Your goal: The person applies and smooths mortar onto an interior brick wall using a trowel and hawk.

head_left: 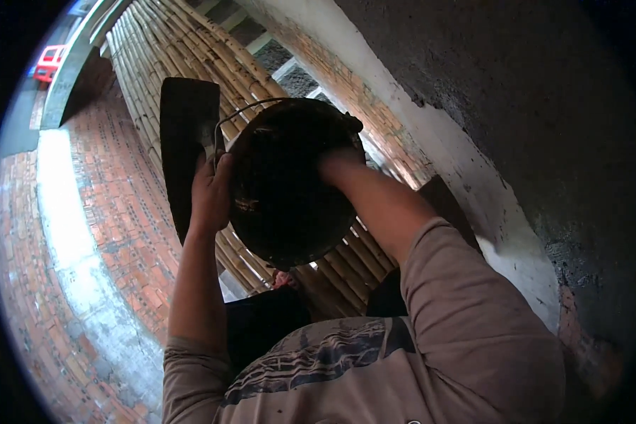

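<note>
Bamboo-pole platform [166, 53] below, part-plastered wall [516, 92] at right. Dark bucket [279, 240] centred before me. Hands apart: left hand [212, 191] clamped on plastering float [184, 113] beside bucket; right hand [340, 167] inside bucket, blurred, can't tell grip.

Underfoot: bamboo poles [184, 49] laid side by side, running away toward the upper left. Left: red brick surface [127, 205] with a pale band [67, 219] across it, very bright in its upper stretch (floor or wall, cannot tell). Right: wall in layers, exposed brick strip [325, 60], then whitish plaster [463, 159], then dark grey coat [544, 120] with ragged edge. Daylight from upper left; right side dim. Red object [48, 63] beyond, too small to identify.
</note>
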The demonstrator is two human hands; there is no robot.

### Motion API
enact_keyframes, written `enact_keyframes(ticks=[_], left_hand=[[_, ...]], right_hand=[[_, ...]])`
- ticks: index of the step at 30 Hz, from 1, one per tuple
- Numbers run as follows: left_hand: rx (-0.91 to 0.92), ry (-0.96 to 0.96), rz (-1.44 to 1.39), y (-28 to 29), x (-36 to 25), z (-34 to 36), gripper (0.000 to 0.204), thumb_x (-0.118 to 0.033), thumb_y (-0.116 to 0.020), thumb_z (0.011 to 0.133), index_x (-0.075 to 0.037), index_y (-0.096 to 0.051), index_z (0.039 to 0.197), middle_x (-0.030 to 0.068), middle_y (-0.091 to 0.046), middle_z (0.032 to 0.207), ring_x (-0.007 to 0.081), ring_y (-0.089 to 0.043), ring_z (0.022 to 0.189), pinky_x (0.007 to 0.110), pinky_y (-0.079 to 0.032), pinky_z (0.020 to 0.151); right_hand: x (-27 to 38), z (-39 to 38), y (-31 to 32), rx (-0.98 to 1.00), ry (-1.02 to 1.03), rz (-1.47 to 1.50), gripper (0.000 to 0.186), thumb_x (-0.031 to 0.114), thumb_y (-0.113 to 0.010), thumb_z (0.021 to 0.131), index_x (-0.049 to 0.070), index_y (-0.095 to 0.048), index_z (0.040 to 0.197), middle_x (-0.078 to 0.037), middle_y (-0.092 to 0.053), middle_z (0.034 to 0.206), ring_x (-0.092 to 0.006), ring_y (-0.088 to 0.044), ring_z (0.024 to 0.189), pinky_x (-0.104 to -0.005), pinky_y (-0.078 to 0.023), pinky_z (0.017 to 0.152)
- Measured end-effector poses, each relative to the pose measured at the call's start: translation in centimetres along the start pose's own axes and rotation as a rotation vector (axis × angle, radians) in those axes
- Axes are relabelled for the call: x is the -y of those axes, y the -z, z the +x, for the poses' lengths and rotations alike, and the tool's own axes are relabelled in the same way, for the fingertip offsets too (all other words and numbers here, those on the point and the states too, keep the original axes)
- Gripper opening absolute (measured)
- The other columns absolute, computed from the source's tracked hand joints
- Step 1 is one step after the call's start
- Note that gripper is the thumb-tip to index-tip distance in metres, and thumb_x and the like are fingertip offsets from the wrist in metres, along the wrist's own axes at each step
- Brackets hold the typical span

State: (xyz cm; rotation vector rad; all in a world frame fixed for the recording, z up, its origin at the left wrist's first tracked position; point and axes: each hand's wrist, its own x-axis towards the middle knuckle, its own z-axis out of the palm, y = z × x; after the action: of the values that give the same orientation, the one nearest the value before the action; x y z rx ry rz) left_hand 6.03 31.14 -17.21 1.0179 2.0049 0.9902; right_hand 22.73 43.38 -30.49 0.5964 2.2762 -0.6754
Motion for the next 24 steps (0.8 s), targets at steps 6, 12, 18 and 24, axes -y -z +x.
enact_keyframes(ticks=[6,12,18,24], left_hand=[[0.047,0.062,-0.044,-0.7,-0.6,0.5,0.028,-0.026,-0.048,0.091,-0.001,-0.055,0.102,0.0060,-0.054,0.090,0.0130,-0.047,0.077,0.024,-0.040,0.073],[0.155,0.085,-0.195,-1.3,-0.9,1.7,0.028,-0.026,-0.046,0.092,-0.001,-0.055,0.102,0.0048,-0.054,0.088,0.0112,-0.045,0.074,0.023,-0.039,0.070],[0.093,0.043,-0.115,-2.8,-1.3,0.7,0.028,-0.026,-0.045,0.093,0.000,-0.055,0.099,0.0040,-0.053,0.084,0.0104,-0.043,0.072,0.023,-0.039,0.068],[0.066,0.028,-0.193,-1.1,-0.2,1.1,0.029,-0.027,-0.045,0.092,0.000,-0.057,0.096,0.0043,-0.054,0.082,0.0110,-0.045,0.072,0.023,-0.039,0.068]], right_hand=[[1.1,-4.1,-1.7,0.006,-0.020,-0.002,0.012,0.015,-0.060,0.067,0.009,-0.067,0.074,-0.011,-0.063,0.071,-0.0244,-0.054,0.055,-0.0391,-0.047,0.050],[-0.7,-4.1,-3.7,0.010,-0.010,-0.010,0.013,0.014,-0.056,0.070,0.009,-0.066,0.077,-0.011,-0.063,0.074,-0.0247,-0.055,0.059,-0.0387,-0.047,0.054],[-1.6,-3.2,-4.8,0.005,0.054,-0.065,0.018,0.013,-0.049,0.076,0.011,-0.065,0.083,-0.011,-0.063,0.078,-0.0256,-0.057,0.066,-0.0382,-0.048,0.061],[-1.5,-1.8,-5.4,0.000,0.132,-0.136,0.023,0.012,-0.043,0.081,0.012,-0.064,0.089,-0.012,-0.063,0.082,-0.0265,-0.059,0.073,-0.0376,-0.048,0.068]])
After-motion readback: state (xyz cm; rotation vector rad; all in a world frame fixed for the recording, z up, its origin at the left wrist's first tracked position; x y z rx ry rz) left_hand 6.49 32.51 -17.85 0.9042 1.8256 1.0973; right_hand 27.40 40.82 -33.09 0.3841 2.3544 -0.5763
